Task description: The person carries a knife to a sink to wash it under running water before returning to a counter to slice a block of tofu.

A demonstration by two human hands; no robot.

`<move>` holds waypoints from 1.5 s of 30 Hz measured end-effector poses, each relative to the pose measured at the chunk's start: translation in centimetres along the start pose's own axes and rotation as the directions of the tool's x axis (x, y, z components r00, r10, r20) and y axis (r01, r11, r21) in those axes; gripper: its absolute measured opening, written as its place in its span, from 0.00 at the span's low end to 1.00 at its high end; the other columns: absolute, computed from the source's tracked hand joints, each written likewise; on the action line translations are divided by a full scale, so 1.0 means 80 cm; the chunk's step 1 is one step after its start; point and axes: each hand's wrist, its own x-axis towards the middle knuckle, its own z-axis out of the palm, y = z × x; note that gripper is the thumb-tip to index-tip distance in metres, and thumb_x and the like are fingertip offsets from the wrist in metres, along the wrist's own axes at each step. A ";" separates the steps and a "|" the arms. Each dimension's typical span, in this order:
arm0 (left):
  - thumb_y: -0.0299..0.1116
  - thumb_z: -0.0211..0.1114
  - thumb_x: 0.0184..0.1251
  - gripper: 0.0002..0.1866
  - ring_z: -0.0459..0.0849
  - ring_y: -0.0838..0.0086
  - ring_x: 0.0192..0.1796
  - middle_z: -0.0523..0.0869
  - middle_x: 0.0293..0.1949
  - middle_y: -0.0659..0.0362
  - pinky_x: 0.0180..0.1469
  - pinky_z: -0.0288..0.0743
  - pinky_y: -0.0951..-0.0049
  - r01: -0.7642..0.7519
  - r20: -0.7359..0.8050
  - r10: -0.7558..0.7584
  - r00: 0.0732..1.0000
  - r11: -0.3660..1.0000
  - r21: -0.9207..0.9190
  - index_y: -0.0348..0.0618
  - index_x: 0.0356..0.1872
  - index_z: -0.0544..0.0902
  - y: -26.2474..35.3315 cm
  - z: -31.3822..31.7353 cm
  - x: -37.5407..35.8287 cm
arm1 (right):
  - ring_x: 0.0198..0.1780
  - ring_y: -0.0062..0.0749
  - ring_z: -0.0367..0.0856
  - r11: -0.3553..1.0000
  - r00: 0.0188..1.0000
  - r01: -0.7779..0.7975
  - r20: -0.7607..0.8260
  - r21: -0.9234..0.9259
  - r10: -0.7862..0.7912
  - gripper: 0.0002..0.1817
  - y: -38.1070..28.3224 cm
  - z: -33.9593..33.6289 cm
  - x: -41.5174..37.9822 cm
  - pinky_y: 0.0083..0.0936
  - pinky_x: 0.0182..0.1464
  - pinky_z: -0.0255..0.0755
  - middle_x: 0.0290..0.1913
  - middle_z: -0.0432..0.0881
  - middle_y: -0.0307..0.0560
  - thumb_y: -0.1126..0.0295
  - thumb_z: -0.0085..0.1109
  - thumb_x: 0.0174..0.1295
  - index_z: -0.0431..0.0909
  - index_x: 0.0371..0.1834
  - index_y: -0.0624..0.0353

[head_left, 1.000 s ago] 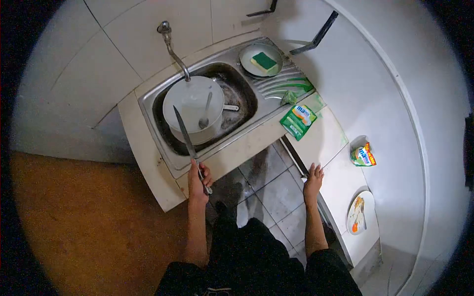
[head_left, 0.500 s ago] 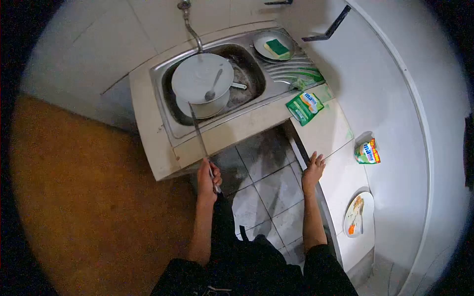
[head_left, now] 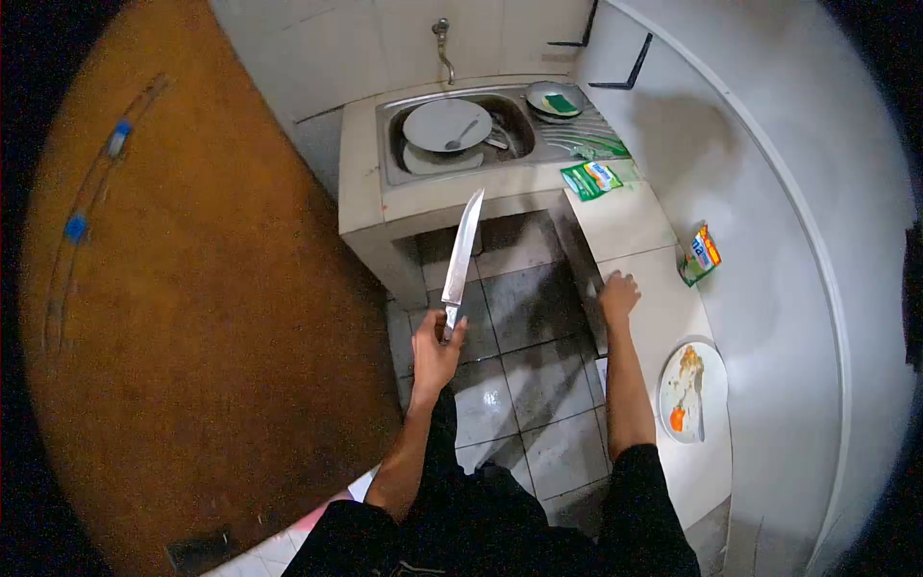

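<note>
My left hand is closed round the handle of a long knife. Its blade points away from me, flat side showing, above the tiled floor between the counters. My right hand rests on the inner edge of the right-hand counter, fingers slightly bent and apart, holding nothing. Beyond the knife tip, a white plate with a spoon on it sits atop a pale vessel in the steel sink.
A green detergent pouch lies by the sink, and another pouch stands against the wall. A dirty plate with food scraps is on the right counter. A sponge lies in a dish on the drainboard. Brown wall stands left.
The knife in my left hand has come away from the sink and now shows its broad side. My right hand stays at the counter edge, and the view has tilted up and turned left.
</note>
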 end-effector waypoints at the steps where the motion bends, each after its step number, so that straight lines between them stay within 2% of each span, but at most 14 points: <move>1: 0.29 0.67 0.64 0.10 0.74 0.79 0.26 0.79 0.23 0.59 0.28 0.69 0.72 -0.022 -0.018 0.022 1.000 1.000 -0.023 0.35 0.36 0.74 0.006 -0.006 -0.021 | 0.55 0.58 0.77 0.998 0.999 -0.037 0.011 -0.052 0.038 0.18 0.010 0.002 -0.027 0.55 0.60 0.67 0.57 0.75 0.58 0.64 0.50 0.64 0.76 0.52 0.63; 11: 0.31 0.63 0.69 0.10 0.76 0.81 0.30 0.80 0.29 0.62 0.33 0.71 0.78 0.227 0.107 -0.201 0.974 0.896 -0.381 0.38 0.40 0.73 0.001 -0.037 -0.142 | 0.65 0.69 0.65 0.993 0.983 0.117 0.141 0.013 -0.117 0.38 0.093 0.081 -0.062 0.62 0.55 0.70 0.71 0.58 0.65 0.58 0.58 0.60 0.58 0.70 0.67; 16: 0.33 0.60 0.72 0.09 0.75 0.82 0.33 0.80 0.33 0.61 0.36 0.72 0.79 0.339 0.207 -0.269 0.941 0.779 -0.527 0.39 0.43 0.72 0.007 -0.062 -0.172 | 0.60 0.54 0.75 0.925 0.940 0.244 0.163 0.292 -0.300 0.29 0.025 -0.022 -0.130 0.46 0.55 0.74 0.52 0.79 0.67 0.52 0.59 0.61 0.76 0.56 0.66; 18: 0.32 0.58 0.73 0.09 0.77 0.81 0.35 0.81 0.35 0.60 0.39 0.73 0.78 0.367 0.232 -0.285 0.930 0.730 -0.576 0.39 0.45 0.72 0.000 -0.064 -0.189 | 0.55 0.46 0.80 0.558 0.766 0.293 0.159 0.777 -0.623 0.27 -0.030 -0.054 -0.217 0.39 0.56 0.73 0.41 0.84 0.62 0.47 0.51 0.67 0.83 0.48 0.63; 20: 0.32 0.57 0.74 0.08 0.78 0.80 0.36 0.82 0.36 0.59 0.40 0.73 0.78 0.345 0.222 -0.264 0.939 0.704 -0.620 0.38 0.46 0.72 0.001 -0.064 -0.199 | 0.48 0.34 0.80 0.217 0.485 -0.187 0.282 0.958 -0.828 0.36 -0.066 -0.053 -0.313 0.35 0.58 0.69 0.49 0.83 0.45 0.38 0.33 0.71 0.77 0.58 0.58; 22: 0.33 0.58 0.73 0.10 0.80 0.77 0.40 0.83 0.38 0.58 0.43 0.75 0.74 0.275 0.173 -0.215 0.961 0.711 -0.647 0.39 0.48 0.74 0.002 -0.061 -0.217 | 0.44 0.22 0.76 -0.019 0.333 -0.512 0.178 0.859 -0.926 0.18 -0.099 -0.047 -0.372 0.23 0.45 0.71 0.44 0.81 0.37 0.54 0.48 0.73 0.76 0.53 0.57; 25: 0.32 0.58 0.71 0.17 0.82 0.66 0.51 0.84 0.48 0.49 0.54 0.74 0.68 0.280 0.198 -0.237 0.951 0.933 -0.226 0.33 0.55 0.76 0.000 -0.073 -0.238 | 0.46 0.22 0.77 0.060 0.513 -0.620 0.462 0.782 -0.723 0.15 -0.107 -0.075 -0.423 0.22 0.47 0.72 0.43 0.80 0.36 0.62 0.56 0.70 0.73 0.54 0.57; 28: 0.35 0.56 0.70 0.19 0.78 0.56 0.58 0.82 0.54 0.47 0.61 0.69 0.59 -0.182 0.247 0.135 0.960 0.967 0.176 0.33 0.57 0.76 -0.013 -0.081 -0.259 | 0.47 0.20 0.76 -0.021 0.671 -0.631 0.533 0.775 -0.515 0.18 -0.110 -0.082 -0.454 0.24 0.49 0.72 0.40 0.80 0.34 0.64 0.57 0.69 0.70 0.59 0.58; 32: 0.38 0.57 0.70 0.18 0.76 0.54 0.58 0.81 0.51 0.47 0.62 0.65 0.60 -0.072 0.465 0.029 0.885 0.995 0.075 0.42 0.55 0.81 0.058 -0.152 -0.271 | 0.33 0.23 0.77 0.131 0.855 0.024 0.048 0.991 -0.516 0.09 -0.082 -0.071 -0.442 0.25 0.38 0.73 0.29 0.78 0.38 0.68 0.51 0.71 0.69 0.48 0.59; 35: 0.41 0.57 0.73 0.17 0.80 0.68 0.49 0.83 0.44 0.53 0.54 0.72 0.68 0.059 0.574 0.067 0.816 0.978 -0.198 0.42 0.54 0.82 0.058 -0.208 -0.278 | 0.27 0.46 0.78 0.409 0.868 0.485 -0.481 0.773 -0.119 0.09 -0.094 -0.099 -0.453 0.40 0.33 0.72 0.25 0.75 0.51 0.68 0.47 0.71 0.68 0.44 0.63; 38: 0.44 0.54 0.75 0.20 0.80 0.76 0.45 0.83 0.46 0.56 0.51 0.74 0.72 0.146 0.654 0.108 0.749 0.936 -0.321 0.39 0.56 0.79 0.034 -0.259 -0.303 | 0.29 0.55 0.79 0.771 0.878 0.477 -0.257 0.422 -0.403 0.10 -0.078 0.049 -0.436 0.44 0.35 0.72 0.27 0.76 0.57 0.68 0.48 0.69 0.70 0.45 0.64; 42: 0.45 0.52 0.76 0.22 0.82 0.71 0.50 0.82 0.51 0.53 0.55 0.74 0.71 0.035 0.759 0.207 0.617 0.957 -0.289 0.39 0.60 0.76 0.005 -0.374 -0.353 | 0.29 0.44 0.84 0.700 0.962 0.198 0.003 0.686 -0.274 0.12 -0.073 0.101 -0.572 0.42 0.26 0.73 0.26 0.81 0.57 0.67 0.49 0.66 0.76 0.37 0.66; 44: 0.46 0.51 0.76 0.23 0.82 0.70 0.51 0.82 0.53 0.53 0.56 0.74 0.71 0.105 0.820 0.276 0.501 0.921 -0.374 0.40 0.60 0.76 -0.026 -0.437 -0.392 | 0.22 0.39 0.82 0.829 0.790 0.156 0.436 0.536 -0.431 0.21 -0.076 -0.019 -0.695 0.38 0.20 0.71 0.16 0.78 0.51 0.59 0.49 0.66 0.78 0.24 0.65; 45: 0.47 0.48 0.77 0.22 0.78 0.69 0.58 0.81 0.54 0.54 0.60 0.71 0.70 0.116 0.867 0.220 0.446 0.947 -0.300 0.43 0.60 0.77 -0.015 -0.488 -0.406 | 0.20 0.38 0.81 0.779 0.766 0.428 0.273 0.459 -0.582 0.25 -0.052 0.039 -0.726 0.36 0.19 0.71 0.12 0.75 0.50 0.55 0.49 0.66 0.76 0.18 0.64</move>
